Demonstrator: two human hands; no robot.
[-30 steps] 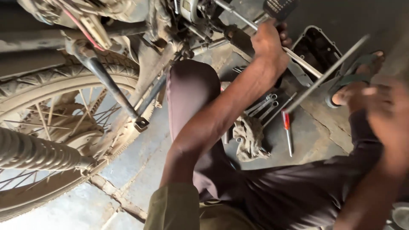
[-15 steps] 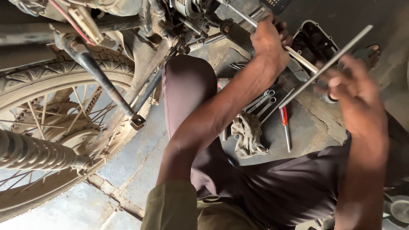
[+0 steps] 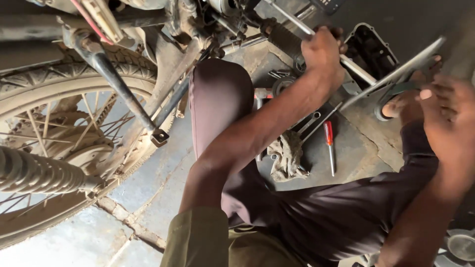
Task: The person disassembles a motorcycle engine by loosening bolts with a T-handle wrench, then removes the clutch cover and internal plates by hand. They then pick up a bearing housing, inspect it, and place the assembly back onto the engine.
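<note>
My left hand [image 3: 321, 54] is clamped around a metal rod [image 3: 346, 62] under the motorcycle [image 3: 163, 29]; my right hand [image 3: 448, 118] grips a flat bar [image 3: 396, 79] beside it. I judge I'm working the rod loose. Next calls for a steady pull. A screwdriver [image 3: 328, 141] and rag [image 3: 287, 155] lie on the floor below.

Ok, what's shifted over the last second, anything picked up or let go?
The right hand swung the long flat grey metal bar in from the right edge towards the motorcycle, then drew back rightwards, keeping its grip. The left hand stayed closed on the silver rod by the engine. The red-handled screwdriver and grey rag lie unmoved.
</note>
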